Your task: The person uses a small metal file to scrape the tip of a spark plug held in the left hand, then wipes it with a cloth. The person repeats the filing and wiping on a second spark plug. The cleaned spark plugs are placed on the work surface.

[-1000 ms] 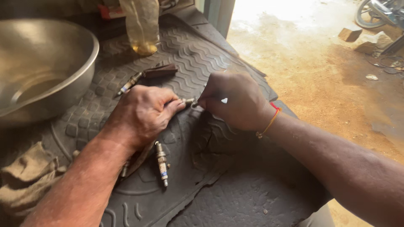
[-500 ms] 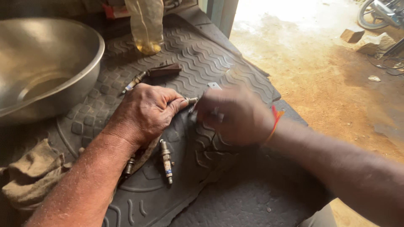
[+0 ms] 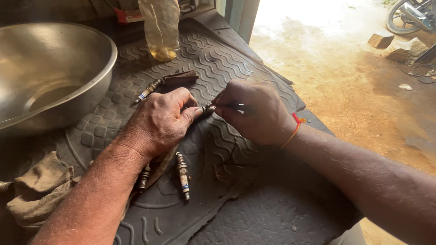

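Note:
My left hand [image 3: 159, 121] grips a spark plug [image 3: 207, 109] whose metal tip sticks out past the thumb and fingers. My right hand [image 3: 254, 111] pinches a thin dark tool [image 3: 236, 107] against that tip; a red and orange thread is tied round its wrist. Both hands rest on a black rubber mat [image 3: 236, 59]. A loose spark plug [image 3: 182, 175] lies on the mat just below my left hand. Another [image 3: 144, 177] is half hidden under my left forearm. A third [image 3: 147, 90] lies above the left hand, next to a dark brown piece [image 3: 180, 79].
A large metal bowl [image 3: 97, 86] stands at the left. A crumpled tan rag [image 3: 38, 190] lies at the lower left. A yellowish plastic bag [image 3: 159, 27] hangs at the top. Beyond the mat's right edge is sandy ground with stones [image 3: 399, 45] and a wheel [image 3: 402, 13].
My right hand has shifted slightly right and turned at the plug's tip, working the thin tool. My left hand stays closed on the plug. The view has drifted a little.

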